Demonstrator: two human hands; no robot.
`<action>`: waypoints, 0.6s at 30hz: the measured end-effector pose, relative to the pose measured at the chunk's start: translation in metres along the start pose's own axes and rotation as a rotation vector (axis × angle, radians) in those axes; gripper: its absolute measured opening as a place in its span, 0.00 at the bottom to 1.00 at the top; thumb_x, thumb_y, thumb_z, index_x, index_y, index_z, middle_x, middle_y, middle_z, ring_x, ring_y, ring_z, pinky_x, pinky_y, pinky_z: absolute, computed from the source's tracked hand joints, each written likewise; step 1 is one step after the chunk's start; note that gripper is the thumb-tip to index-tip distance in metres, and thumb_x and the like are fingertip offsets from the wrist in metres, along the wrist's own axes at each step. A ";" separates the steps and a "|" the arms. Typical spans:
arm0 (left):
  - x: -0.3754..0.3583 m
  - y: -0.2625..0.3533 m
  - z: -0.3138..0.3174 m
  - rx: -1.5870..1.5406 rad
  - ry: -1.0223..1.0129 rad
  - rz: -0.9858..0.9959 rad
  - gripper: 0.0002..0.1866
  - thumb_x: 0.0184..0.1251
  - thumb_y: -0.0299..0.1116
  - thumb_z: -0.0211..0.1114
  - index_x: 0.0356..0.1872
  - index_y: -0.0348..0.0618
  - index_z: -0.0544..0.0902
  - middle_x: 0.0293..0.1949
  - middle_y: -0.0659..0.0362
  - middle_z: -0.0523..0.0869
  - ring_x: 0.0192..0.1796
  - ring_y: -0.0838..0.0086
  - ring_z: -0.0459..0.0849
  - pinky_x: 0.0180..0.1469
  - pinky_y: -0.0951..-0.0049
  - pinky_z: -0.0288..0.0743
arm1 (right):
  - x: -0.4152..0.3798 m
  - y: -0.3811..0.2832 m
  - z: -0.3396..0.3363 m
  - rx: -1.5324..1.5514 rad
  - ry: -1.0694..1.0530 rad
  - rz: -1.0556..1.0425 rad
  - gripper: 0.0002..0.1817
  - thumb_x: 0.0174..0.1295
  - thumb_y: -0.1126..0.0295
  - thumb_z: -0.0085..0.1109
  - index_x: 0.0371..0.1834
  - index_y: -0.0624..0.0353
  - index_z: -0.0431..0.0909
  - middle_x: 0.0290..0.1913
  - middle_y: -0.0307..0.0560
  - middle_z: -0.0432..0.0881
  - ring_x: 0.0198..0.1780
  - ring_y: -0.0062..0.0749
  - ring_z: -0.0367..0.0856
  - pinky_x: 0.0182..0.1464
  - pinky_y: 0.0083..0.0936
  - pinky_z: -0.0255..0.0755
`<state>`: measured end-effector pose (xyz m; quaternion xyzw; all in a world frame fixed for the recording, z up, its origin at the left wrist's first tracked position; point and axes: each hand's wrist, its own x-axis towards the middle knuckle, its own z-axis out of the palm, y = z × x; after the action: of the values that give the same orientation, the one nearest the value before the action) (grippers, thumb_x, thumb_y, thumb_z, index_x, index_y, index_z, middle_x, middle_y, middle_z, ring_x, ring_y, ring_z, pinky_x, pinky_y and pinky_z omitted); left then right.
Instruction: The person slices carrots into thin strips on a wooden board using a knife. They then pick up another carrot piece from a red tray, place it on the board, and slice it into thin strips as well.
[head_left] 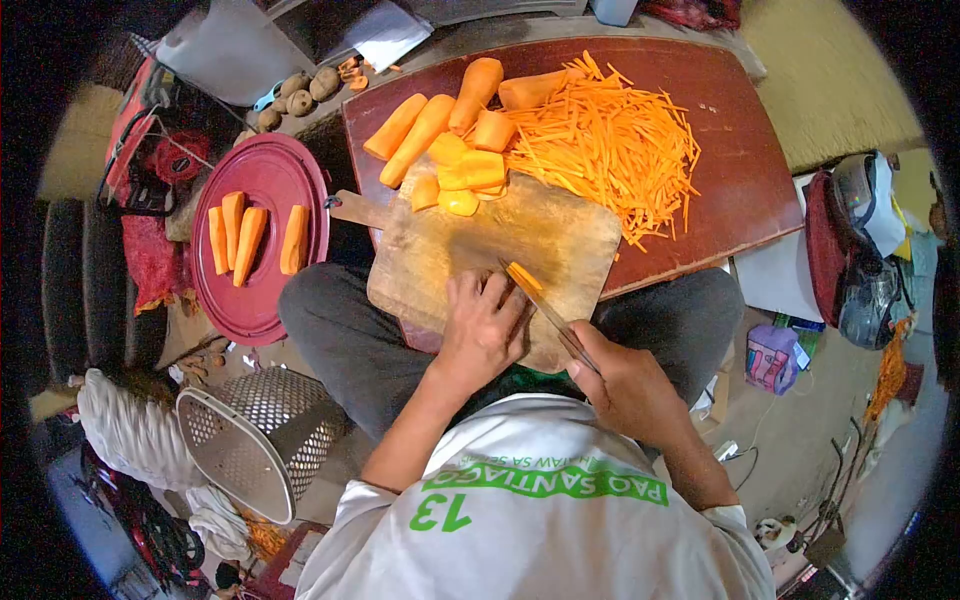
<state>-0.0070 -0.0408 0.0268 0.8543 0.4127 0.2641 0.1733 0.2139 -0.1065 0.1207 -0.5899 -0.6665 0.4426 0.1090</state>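
Observation:
My right hand (630, 385) is closed around the handle of a knife (556, 322), its blade pointing up and left over the wooden cutting board (570, 235). Thin carrot strips (524, 277) lie against the blade's far side. On the other side of the blade, my left hand (485, 320) presses down with curled fingers on a piece of carrot, mostly hidden beneath them. Short carrot chunks (470, 170) sit at the board's upper edge. Past it lie whole peeled carrots (418, 140) and a big heap of shredded carrot (615, 150).
The board rests on a dark red tabletop (740, 150) above my crossed legs. At left, several peeled carrots (250, 245) lie on a red round lid (265, 320). A perforated basket (240, 450) lies tipped below. Brown root vegetables (300, 100) are beyond the table's left corner.

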 end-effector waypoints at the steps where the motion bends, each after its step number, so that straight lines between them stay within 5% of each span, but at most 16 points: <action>1: 0.002 0.000 0.000 -0.008 0.024 0.016 0.21 0.53 0.28 0.78 0.51 0.38 0.89 0.52 0.48 0.80 0.57 0.45 0.77 0.57 0.44 0.71 | 0.000 0.001 0.002 -0.011 0.000 0.016 0.23 0.80 0.66 0.59 0.73 0.61 0.71 0.43 0.69 0.87 0.47 0.72 0.88 0.46 0.59 0.81; 4: 0.001 -0.002 0.005 -0.025 0.029 0.033 0.18 0.56 0.28 0.77 0.49 0.38 0.89 0.51 0.50 0.81 0.56 0.47 0.78 0.56 0.45 0.70 | 0.019 0.006 0.015 0.035 0.164 -0.114 0.23 0.79 0.66 0.60 0.73 0.60 0.71 0.44 0.68 0.88 0.48 0.72 0.88 0.47 0.59 0.81; 10: 0.001 -0.003 0.001 -0.043 0.036 0.049 0.21 0.54 0.26 0.76 0.52 0.37 0.90 0.54 0.50 0.84 0.58 0.47 0.79 0.58 0.46 0.72 | 0.024 0.003 0.010 0.015 0.151 -0.170 0.19 0.82 0.64 0.58 0.67 0.61 0.71 0.48 0.69 0.88 0.47 0.69 0.91 0.44 0.61 0.85; 13: -0.004 -0.005 -0.002 -0.056 0.025 0.046 0.23 0.52 0.25 0.76 0.53 0.36 0.90 0.55 0.49 0.84 0.60 0.47 0.79 0.59 0.46 0.73 | 0.000 -0.011 -0.001 -0.017 0.012 -0.007 0.20 0.81 0.64 0.58 0.69 0.61 0.70 0.49 0.69 0.88 0.48 0.68 0.91 0.45 0.60 0.85; 18: -0.003 -0.003 -0.004 -0.049 -0.027 0.033 0.27 0.48 0.24 0.76 0.56 0.36 0.89 0.56 0.49 0.84 0.62 0.46 0.78 0.62 0.46 0.73 | 0.022 0.005 0.019 0.049 0.098 -0.041 0.20 0.80 0.65 0.57 0.70 0.59 0.71 0.46 0.70 0.87 0.49 0.74 0.87 0.47 0.60 0.79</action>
<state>-0.0129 -0.0413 0.0271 0.8600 0.3895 0.2653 0.1957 0.1986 -0.0966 0.0980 -0.5942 -0.6614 0.4270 0.1649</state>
